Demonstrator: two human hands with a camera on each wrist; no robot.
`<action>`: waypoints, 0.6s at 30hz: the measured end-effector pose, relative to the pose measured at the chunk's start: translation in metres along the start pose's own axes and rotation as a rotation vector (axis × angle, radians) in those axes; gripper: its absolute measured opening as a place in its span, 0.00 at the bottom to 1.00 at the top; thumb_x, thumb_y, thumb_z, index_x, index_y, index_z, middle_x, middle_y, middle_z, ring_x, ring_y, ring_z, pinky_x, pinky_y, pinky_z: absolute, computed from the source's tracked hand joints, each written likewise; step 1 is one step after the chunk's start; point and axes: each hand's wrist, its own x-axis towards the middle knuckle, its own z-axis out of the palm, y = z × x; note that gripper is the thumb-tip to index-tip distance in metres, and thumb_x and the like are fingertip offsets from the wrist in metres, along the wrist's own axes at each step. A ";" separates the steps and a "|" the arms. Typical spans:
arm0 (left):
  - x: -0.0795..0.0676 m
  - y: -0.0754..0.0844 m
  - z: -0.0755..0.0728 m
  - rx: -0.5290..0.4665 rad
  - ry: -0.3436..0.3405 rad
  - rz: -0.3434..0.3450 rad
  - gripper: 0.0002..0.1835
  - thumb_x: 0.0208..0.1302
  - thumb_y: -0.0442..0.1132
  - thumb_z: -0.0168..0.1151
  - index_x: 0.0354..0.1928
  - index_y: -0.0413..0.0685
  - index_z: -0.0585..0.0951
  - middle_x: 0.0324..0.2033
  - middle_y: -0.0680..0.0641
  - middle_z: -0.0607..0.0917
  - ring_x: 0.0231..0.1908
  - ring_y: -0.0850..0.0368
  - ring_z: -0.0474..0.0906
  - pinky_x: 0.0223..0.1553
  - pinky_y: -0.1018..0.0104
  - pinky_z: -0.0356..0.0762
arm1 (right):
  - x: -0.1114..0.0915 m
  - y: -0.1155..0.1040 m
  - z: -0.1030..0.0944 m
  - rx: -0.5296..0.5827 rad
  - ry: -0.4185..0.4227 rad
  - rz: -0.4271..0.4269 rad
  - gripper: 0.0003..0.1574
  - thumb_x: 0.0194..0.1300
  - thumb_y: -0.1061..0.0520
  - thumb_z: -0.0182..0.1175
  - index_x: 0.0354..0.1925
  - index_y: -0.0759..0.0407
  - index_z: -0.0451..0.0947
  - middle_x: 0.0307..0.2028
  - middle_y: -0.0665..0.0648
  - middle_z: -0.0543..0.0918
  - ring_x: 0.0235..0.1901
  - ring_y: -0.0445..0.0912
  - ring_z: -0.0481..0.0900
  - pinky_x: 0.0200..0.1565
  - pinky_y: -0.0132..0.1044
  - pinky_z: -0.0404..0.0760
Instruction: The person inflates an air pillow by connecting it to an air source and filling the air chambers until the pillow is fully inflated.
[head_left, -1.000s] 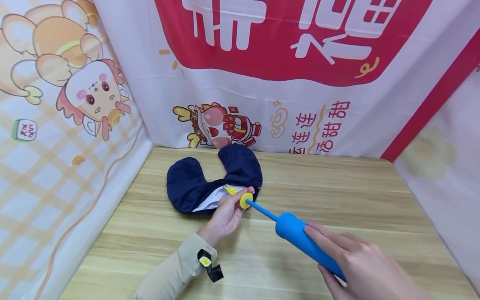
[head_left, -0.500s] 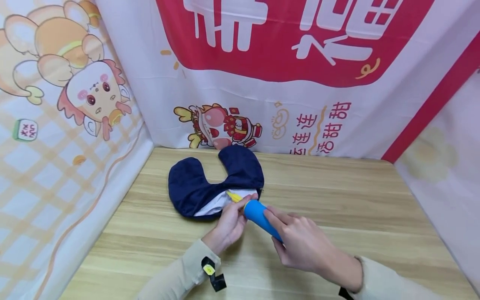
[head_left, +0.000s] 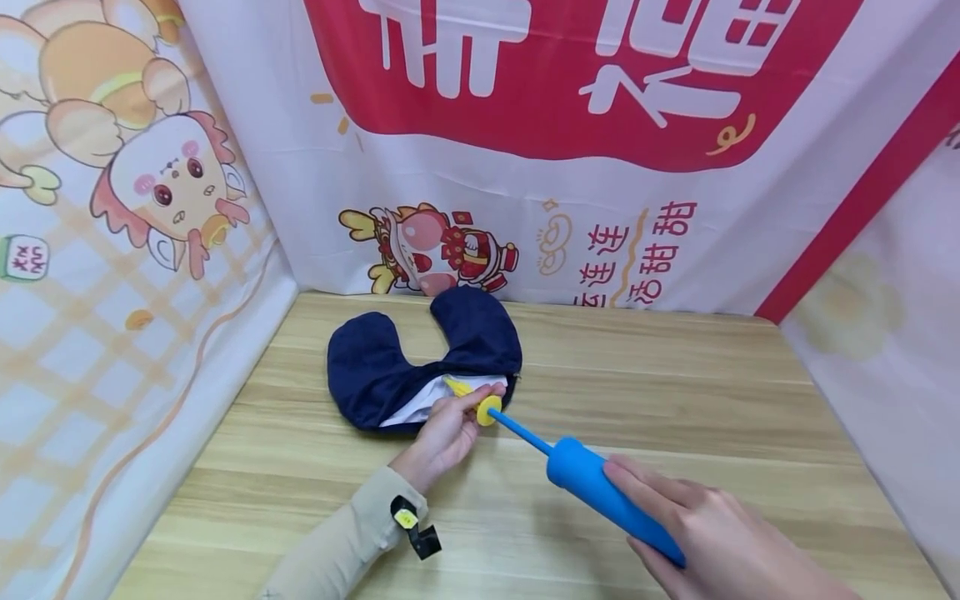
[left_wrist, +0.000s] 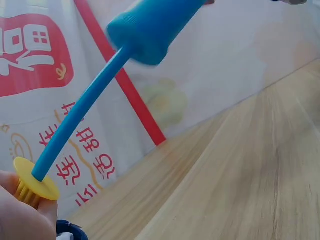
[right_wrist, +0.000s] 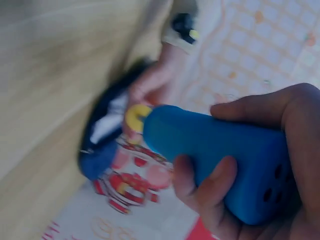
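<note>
A navy U-shaped neck pillow (head_left: 483, 333) lies on the table, its cover parted along the near edge over a white inner (head_left: 412, 404). My left hand (head_left: 444, 437) pinches the yellow nozzle end (head_left: 490, 410) of a blue hand pump; the yellow tip points into the parted cover. Whether the tip enters a valve is hidden. My right hand (head_left: 716, 533) grips the blue pump barrel (head_left: 607, 492), and a thin blue rod (left_wrist: 82, 110) shows between barrel and yellow flange. In the right wrist view, fingers and thumb wrap the barrel (right_wrist: 200, 145), with small holes in its end.
The wooden table (head_left: 675, 392) meets a printed white cloth (head_left: 540, 192) at the back. Another patterned cloth (head_left: 150, 333) hangs along the left side. A black strap (head_left: 412, 525) dangles from the left sleeve.
The right hand pushed the barrel up to the left hand, covering the rod, then drew it back toward the lower right, baring the rod again. The left hand stays at the nozzle.
</note>
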 end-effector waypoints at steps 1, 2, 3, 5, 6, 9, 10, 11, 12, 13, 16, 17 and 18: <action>-0.001 0.000 0.001 0.001 0.003 -0.001 0.22 0.79 0.30 0.56 0.68 0.23 0.71 0.39 0.51 0.93 0.43 0.65 0.89 0.48 0.74 0.86 | -0.004 0.001 -0.002 -0.007 -0.014 0.012 0.55 0.61 0.38 0.77 0.79 0.47 0.66 0.59 0.56 0.88 0.39 0.46 0.90 0.35 0.41 0.91; -0.002 0.000 0.001 0.000 0.002 -0.001 0.22 0.79 0.30 0.55 0.69 0.23 0.71 0.39 0.51 0.93 0.44 0.65 0.89 0.48 0.74 0.86 | -0.006 0.001 -0.005 -0.011 -0.034 0.034 0.55 0.60 0.37 0.77 0.79 0.46 0.66 0.58 0.56 0.88 0.38 0.45 0.89 0.35 0.41 0.91; -0.004 0.000 0.002 0.001 0.000 0.004 0.22 0.79 0.30 0.55 0.69 0.23 0.70 0.40 0.50 0.93 0.44 0.65 0.89 0.49 0.74 0.86 | -0.007 0.000 -0.007 -0.021 -0.036 0.044 0.56 0.59 0.37 0.77 0.79 0.46 0.67 0.57 0.56 0.89 0.37 0.45 0.89 0.34 0.42 0.91; -0.008 0.000 0.004 0.009 -0.018 0.020 0.23 0.80 0.30 0.54 0.70 0.22 0.67 0.42 0.50 0.92 0.46 0.65 0.89 0.50 0.75 0.85 | -0.005 -0.003 -0.009 -0.051 0.010 0.034 0.56 0.57 0.38 0.79 0.78 0.46 0.68 0.56 0.54 0.89 0.37 0.46 0.90 0.34 0.44 0.91; -0.010 0.000 0.006 0.011 -0.029 0.032 0.24 0.81 0.31 0.53 0.70 0.22 0.66 0.43 0.49 0.92 0.47 0.65 0.88 0.52 0.75 0.84 | -0.002 -0.005 -0.009 -0.062 0.047 0.019 0.55 0.56 0.40 0.80 0.77 0.46 0.69 0.57 0.54 0.89 0.37 0.46 0.90 0.34 0.45 0.91; -0.015 -0.001 0.008 0.002 -0.047 0.066 0.25 0.82 0.32 0.50 0.72 0.23 0.62 0.47 0.49 0.90 0.51 0.64 0.86 0.55 0.75 0.82 | 0.014 -0.019 -0.004 -0.087 0.159 -0.035 0.52 0.54 0.45 0.81 0.74 0.50 0.73 0.60 0.54 0.88 0.40 0.49 0.91 0.36 0.48 0.91; -0.017 -0.002 0.009 0.002 -0.048 0.069 0.25 0.82 0.32 0.49 0.73 0.24 0.61 0.48 0.49 0.90 0.53 0.64 0.86 0.56 0.75 0.82 | 0.021 -0.024 -0.001 -0.096 0.191 -0.055 0.50 0.54 0.47 0.80 0.73 0.52 0.75 0.60 0.56 0.88 0.40 0.49 0.92 0.36 0.48 0.91; -0.018 -0.002 0.009 0.005 -0.043 0.069 0.25 0.83 0.32 0.49 0.73 0.24 0.62 0.49 0.49 0.90 0.53 0.64 0.85 0.57 0.75 0.81 | 0.029 -0.029 0.003 -0.101 0.214 -0.074 0.49 0.53 0.49 0.80 0.71 0.54 0.76 0.60 0.57 0.87 0.40 0.50 0.92 0.35 0.48 0.91; -0.020 -0.003 0.008 0.008 -0.034 0.065 0.24 0.83 0.33 0.48 0.72 0.25 0.63 0.49 0.50 0.90 0.53 0.64 0.85 0.57 0.76 0.81 | 0.038 -0.034 0.007 -0.104 0.225 -0.081 0.47 0.53 0.51 0.79 0.70 0.57 0.77 0.60 0.58 0.87 0.40 0.51 0.92 0.35 0.47 0.91; -0.020 -0.004 0.008 0.012 -0.024 0.058 0.23 0.83 0.33 0.48 0.72 0.25 0.65 0.48 0.51 0.90 0.53 0.64 0.85 0.56 0.76 0.81 | 0.047 -0.038 0.012 -0.111 0.239 -0.088 0.45 0.53 0.52 0.78 0.68 0.59 0.78 0.60 0.59 0.87 0.39 0.50 0.92 0.34 0.46 0.90; -0.022 -0.008 0.007 0.039 -0.007 0.038 0.22 0.83 0.34 0.49 0.70 0.26 0.68 0.48 0.52 0.90 0.53 0.65 0.85 0.56 0.76 0.81 | 0.072 -0.042 0.026 -0.124 0.272 -0.101 0.42 0.51 0.54 0.76 0.65 0.62 0.80 0.59 0.59 0.88 0.36 0.50 0.91 0.31 0.44 0.89; -0.023 -0.010 0.007 0.046 -0.009 0.036 0.22 0.83 0.35 0.49 0.70 0.26 0.69 0.48 0.52 0.91 0.53 0.65 0.85 0.56 0.76 0.81 | 0.079 -0.041 0.031 -0.120 0.271 -0.108 0.41 0.52 0.55 0.76 0.65 0.62 0.80 0.59 0.59 0.88 0.35 0.50 0.91 0.31 0.44 0.89; -0.023 -0.011 0.007 0.048 -0.014 0.035 0.22 0.83 0.35 0.50 0.70 0.26 0.68 0.48 0.52 0.91 0.52 0.65 0.85 0.56 0.76 0.82 | 0.084 -0.038 0.035 -0.115 0.276 -0.116 0.40 0.52 0.55 0.76 0.64 0.62 0.80 0.58 0.59 0.88 0.35 0.50 0.91 0.31 0.44 0.89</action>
